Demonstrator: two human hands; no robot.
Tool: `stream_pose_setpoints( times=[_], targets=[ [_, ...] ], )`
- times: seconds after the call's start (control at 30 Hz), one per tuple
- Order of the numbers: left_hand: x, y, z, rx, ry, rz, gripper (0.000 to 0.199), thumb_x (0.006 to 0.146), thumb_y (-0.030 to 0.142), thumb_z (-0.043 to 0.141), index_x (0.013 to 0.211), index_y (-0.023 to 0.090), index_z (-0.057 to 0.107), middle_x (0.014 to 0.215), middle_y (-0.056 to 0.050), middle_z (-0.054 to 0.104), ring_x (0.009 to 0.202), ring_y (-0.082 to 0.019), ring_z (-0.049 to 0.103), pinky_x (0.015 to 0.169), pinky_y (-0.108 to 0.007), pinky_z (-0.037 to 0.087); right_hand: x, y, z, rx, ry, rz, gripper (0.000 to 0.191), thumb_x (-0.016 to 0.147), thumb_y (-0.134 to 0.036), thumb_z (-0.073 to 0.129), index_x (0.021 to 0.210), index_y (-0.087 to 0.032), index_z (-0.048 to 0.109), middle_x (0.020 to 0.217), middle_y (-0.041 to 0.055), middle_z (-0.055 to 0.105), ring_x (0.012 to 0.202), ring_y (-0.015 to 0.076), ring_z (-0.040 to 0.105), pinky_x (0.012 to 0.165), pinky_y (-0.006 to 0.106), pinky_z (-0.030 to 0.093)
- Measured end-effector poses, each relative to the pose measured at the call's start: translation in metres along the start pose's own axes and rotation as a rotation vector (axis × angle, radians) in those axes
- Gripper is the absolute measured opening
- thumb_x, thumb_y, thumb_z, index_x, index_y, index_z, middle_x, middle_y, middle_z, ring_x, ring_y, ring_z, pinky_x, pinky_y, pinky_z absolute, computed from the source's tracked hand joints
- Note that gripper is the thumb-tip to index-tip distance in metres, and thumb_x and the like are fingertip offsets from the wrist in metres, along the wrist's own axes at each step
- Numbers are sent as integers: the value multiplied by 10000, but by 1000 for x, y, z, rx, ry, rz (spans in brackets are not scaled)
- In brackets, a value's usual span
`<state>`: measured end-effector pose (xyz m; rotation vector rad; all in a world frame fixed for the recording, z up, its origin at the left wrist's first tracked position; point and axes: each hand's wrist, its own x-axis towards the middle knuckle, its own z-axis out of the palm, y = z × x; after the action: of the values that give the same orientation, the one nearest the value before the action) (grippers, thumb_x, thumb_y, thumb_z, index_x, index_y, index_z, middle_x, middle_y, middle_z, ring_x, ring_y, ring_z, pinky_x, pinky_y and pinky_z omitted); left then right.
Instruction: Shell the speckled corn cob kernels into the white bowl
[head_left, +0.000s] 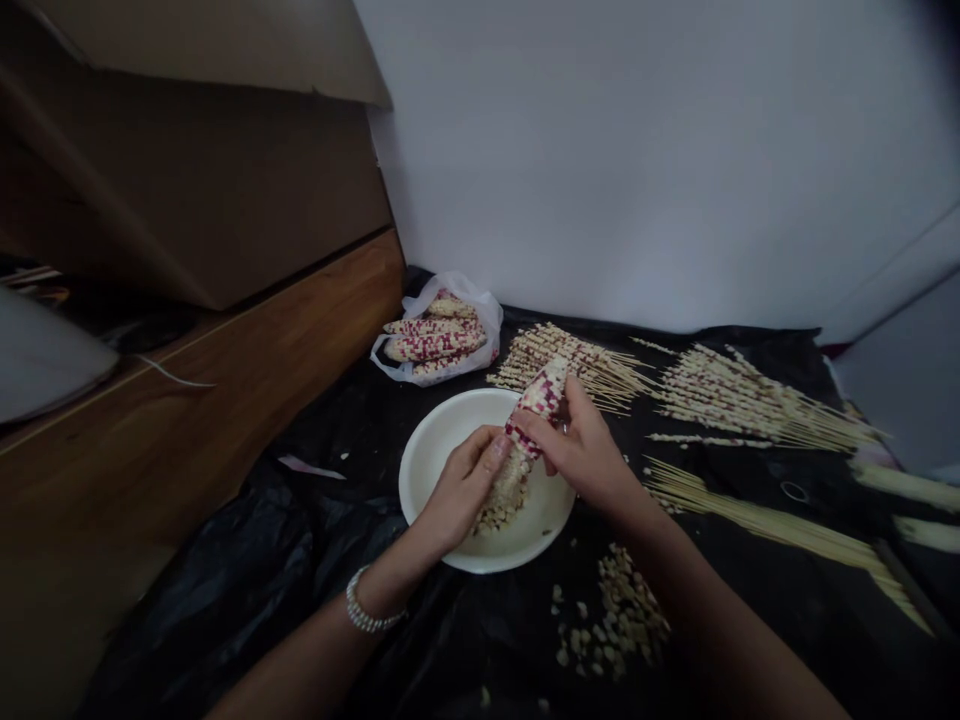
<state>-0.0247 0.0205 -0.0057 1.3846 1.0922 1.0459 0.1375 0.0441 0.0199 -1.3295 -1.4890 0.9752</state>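
A corn cob (pixel 534 402) with white and dark red kernels is held at a tilt above a white bowl (pixel 426 462). Its lower part looks stripped of kernels. My left hand (pixel 466 487), with a beaded bracelet at the wrist, grips the lower part of the cob. Around the upper part are the fingers of my right hand (pixel 583 445), its thumb pressed on the red kernels. Loose kernels (pixel 496 518) lie in the bowl under the cob.
Behind the bowl, a plastic bag (pixel 491 318) holds several cobs. Kernel-threaded skewers (pixel 574 360) lie in two piles, back and right (pixel 731 395). Bare sticks (pixel 772 520) lie at right. Loose kernels (pixel 615 620) are scattered on black sheeting (pixel 480 640). A wooden board (pixel 300 340) borders the left.
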Motion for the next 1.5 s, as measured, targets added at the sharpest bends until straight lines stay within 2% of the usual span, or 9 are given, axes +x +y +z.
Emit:
stream_pose_setpoints(
  times=[0.13, 0.33, 0.5, 0.63, 0.83, 0.97, 1.13, 1.27, 1.5],
  targets=[
    [-1, 0, 1, -40, -41, -18, 369, 891, 521, 615, 969, 160, 639, 951, -71, 693, 892, -224, 625, 829, -330, 488, -1, -3, 1, -26, -1, 19, 334, 789, -436, 679, 891, -271, 407, 761, -11, 586, 667, 187, 559, 545, 307, 415],
    [-1, -1, 0, 53, -33, -1, 315, 919, 485, 557, 931, 176, 615, 932, -54, 678, 886, -217, 607, 818, -321, 477, -3, -4, 3, -23, -7, 12, 304, 792, -430, 664, 876, -267, 421, 750, -14, 586, 662, 183, 557, 568, 311, 420],
    [-1, -5, 0, 149, -13, 6, 207, 883, 368, 534, 942, 182, 602, 931, -50, 671, 885, -230, 606, 813, -338, 483, -2, -2, 4, -27, -17, 21, 308, 791, -436, 662, 890, -269, 422, 744, -23, 577, 643, 178, 541, 563, 306, 401],
    [-2, -4, -1, 115, -23, 16, 200, 892, 303, 492, 995, 183, 615, 1022, -59, 692, 977, -245, 612, 892, -353, 469, -2, -3, 3, -47, -18, 24, 329, 785, -445, 670, 884, -269, 411, 754, -23, 579, 635, 176, 540, 557, 303, 394],
    [-3, -5, 0, 64, -39, 50, 314, 945, 482, 530, 989, 185, 622, 1005, -56, 686, 956, -234, 610, 905, -340, 464, -3, -6, 2, -58, -9, 14, 337, 786, -442, 669, 866, -271, 390, 714, -36, 564, 615, 170, 523, 553, 295, 382],
    [-3, -8, 0, 82, -46, 59, 311, 928, 492, 579, 996, 191, 619, 978, -46, 672, 930, -222, 597, 847, -320, 477, -4, -7, 0, -77, 0, 6, 303, 790, -433, 655, 860, -265, 411, 715, -34, 565, 642, 181, 539, 574, 302, 398],
    [-3, -9, 0, 112, -47, 52, 232, 934, 418, 559, 960, 192, 603, 955, -42, 662, 919, -218, 592, 855, -329, 473, -4, -8, -1, -109, -23, -40, 288, 802, -435, 641, 881, -257, 429, 795, -10, 618, 725, 200, 584, 677, 336, 452],
    [-1, -10, 0, 214, -13, 80, 139, 893, 286, 507, 940, 189, 596, 921, -34, 657, 864, -207, 574, 850, -334, 461, -8, -11, 5, -212, 2, -83, 312, 777, -398, 650, 891, -263, 392, 787, -6, 619, 715, 210, 598, 664, 329, 443],
    [-2, -4, 2, 363, 34, 66, 211, 814, 196, 403, 910, 191, 590, 925, -48, 678, 874, -230, 595, 806, -348, 440, -13, -12, 14, -310, 16, -140, 333, 796, -401, 634, 888, -273, 341, 765, -4, 592, 720, 231, 597, 674, 338, 420]
  ],
)
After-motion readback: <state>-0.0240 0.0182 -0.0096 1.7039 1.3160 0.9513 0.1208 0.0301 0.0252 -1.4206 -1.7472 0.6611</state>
